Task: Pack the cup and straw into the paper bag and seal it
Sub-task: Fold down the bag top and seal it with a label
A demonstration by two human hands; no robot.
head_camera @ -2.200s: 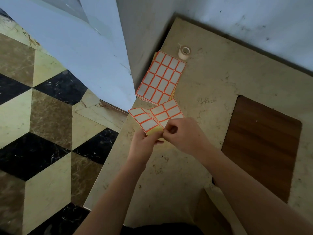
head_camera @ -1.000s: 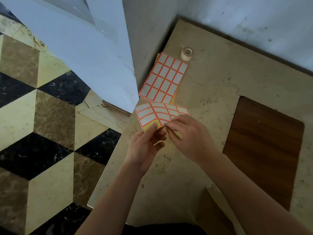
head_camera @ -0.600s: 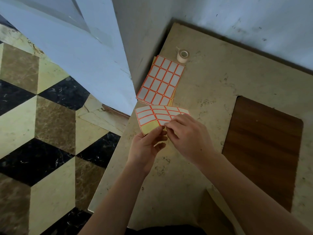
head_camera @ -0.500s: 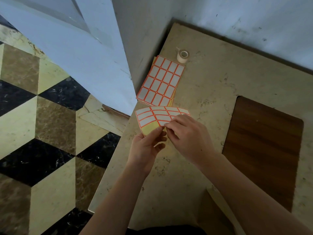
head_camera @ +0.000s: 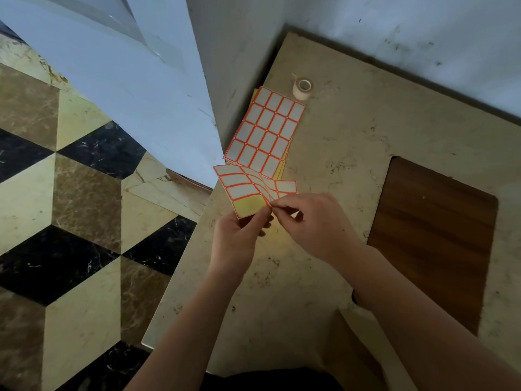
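A bent sticker sheet (head_camera: 242, 187) with orange-bordered white labels is held above the beige table (head_camera: 352, 142). My left hand (head_camera: 239, 235) grips its near edge, where one label slot shows bare yellow backing. My right hand (head_camera: 313, 221) pinches a label at the sheet's near right part, thumb and forefinger together. No cup, straw or paper bag is in view.
A stack of full sticker sheets (head_camera: 267, 131) lies at the table's left edge, with a small tape roll (head_camera: 303, 87) behind it. A dark wooden inset (head_camera: 431, 235) sits on the right. A white wall bounds the back; patterned floor lies to the left.
The sheet has bent more and its right part has curled up. My right fingers have shifted to a pinch at the label next to the bare yellow slot.
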